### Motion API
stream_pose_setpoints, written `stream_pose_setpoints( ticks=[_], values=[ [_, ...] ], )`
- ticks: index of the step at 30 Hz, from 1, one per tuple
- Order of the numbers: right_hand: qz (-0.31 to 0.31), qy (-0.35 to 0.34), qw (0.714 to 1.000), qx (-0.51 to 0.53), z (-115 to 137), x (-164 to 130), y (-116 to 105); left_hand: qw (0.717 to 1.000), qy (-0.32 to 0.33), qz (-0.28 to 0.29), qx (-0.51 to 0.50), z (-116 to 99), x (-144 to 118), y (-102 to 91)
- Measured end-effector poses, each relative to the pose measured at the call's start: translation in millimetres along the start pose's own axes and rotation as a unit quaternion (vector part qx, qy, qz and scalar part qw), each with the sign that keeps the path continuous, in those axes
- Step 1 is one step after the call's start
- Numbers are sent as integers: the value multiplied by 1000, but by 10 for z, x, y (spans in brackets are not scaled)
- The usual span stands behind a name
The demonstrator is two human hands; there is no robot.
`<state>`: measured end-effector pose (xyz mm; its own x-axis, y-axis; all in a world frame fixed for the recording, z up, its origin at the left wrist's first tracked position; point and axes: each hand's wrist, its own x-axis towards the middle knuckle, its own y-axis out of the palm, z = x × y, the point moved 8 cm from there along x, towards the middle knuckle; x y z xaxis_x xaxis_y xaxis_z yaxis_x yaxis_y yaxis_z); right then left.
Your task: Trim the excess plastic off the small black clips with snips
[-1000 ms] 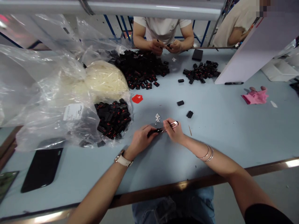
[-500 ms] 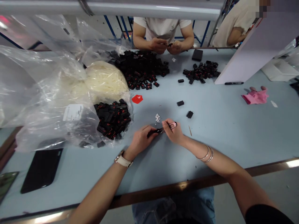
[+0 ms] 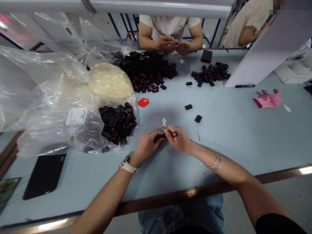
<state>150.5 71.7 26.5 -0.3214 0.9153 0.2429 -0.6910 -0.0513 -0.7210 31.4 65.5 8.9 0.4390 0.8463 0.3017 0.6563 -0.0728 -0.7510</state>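
My left hand [image 3: 149, 143] is closed around a small black plastic part [image 3: 158, 137], holding it low over the table. Right beside it, my right hand [image 3: 179, 139] grips what looks like a pair of tweezers [image 3: 175, 133], its tip meeting the black part. Fingers cover most of the tool and much of the part. Just beyond both hands lies a little pile of tiny white pieces [image 3: 164, 122]. Two loose black parts, one of them a finished-looking block [image 3: 198, 119], rest to the right of the pile.
To the left, a clear plastic bag [image 3: 56, 130] spills black parts [image 3: 118, 125] near a bag of cream pieces [image 3: 110, 81]. A red piece [image 3: 143, 102], a pink glove [image 3: 267, 100] and a dark tablet-like slab [image 3: 45, 175] lie about. Opposite, another person's hands [image 3: 174, 45] work.
My right hand has turned and closed in toward the left, so less of the tool shows. My left hand stays in place. The person opposite has shifted their fingers slightly.
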Motion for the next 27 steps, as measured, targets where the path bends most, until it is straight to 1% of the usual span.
stream_pose_setpoints(
  ticks=[3, 6, 8, 11, 13, 16, 20, 22, 24, 25, 27],
  values=[
    [23, -27, 999, -30, 56, -22, 52, 1000, -5, 3, 2, -14, 8, -16],
    [33, -35, 999, -14, 74, -35, 59, 1000, -9, 4, 1, -10, 14, -23],
    [26, -15, 999, 26, 32, -27, 35, 1000, -9, 5, 1, 2, 14, -17],
    [5, 34, 994, 100, -80, 5, -12, 1000, -7, 7, 2, 21, 11, -2],
    [-1, 58, 990, 127, -131, 28, -24, 1000, -4, 7, 2, 23, 10, 1],
    [8, 78, 990, 113, -141, 42, -12, 1000, -1, 10, 4, 19, 11, 2],
    [31, 55, 996, 59, -56, 11, 26, 1000, 2, 9, 1, 5, 13, -9],
    [26, 50, 995, 87, -63, 5, 36, 1000, 0, 9, -2, -1, 12, -12],
    [6, 71, 982, 178, -153, 22, 33, 1000, -4, 9, -3, -4, 11, -13],
    [-11, 92, 967, 236, -226, 38, 29, 1000, -6, 9, -3, -5, 10, -15],
    [-60, 151, 924, 346, -409, 60, 16, 1000, -13, 11, -2, -8, 9, -17]
  ],
)
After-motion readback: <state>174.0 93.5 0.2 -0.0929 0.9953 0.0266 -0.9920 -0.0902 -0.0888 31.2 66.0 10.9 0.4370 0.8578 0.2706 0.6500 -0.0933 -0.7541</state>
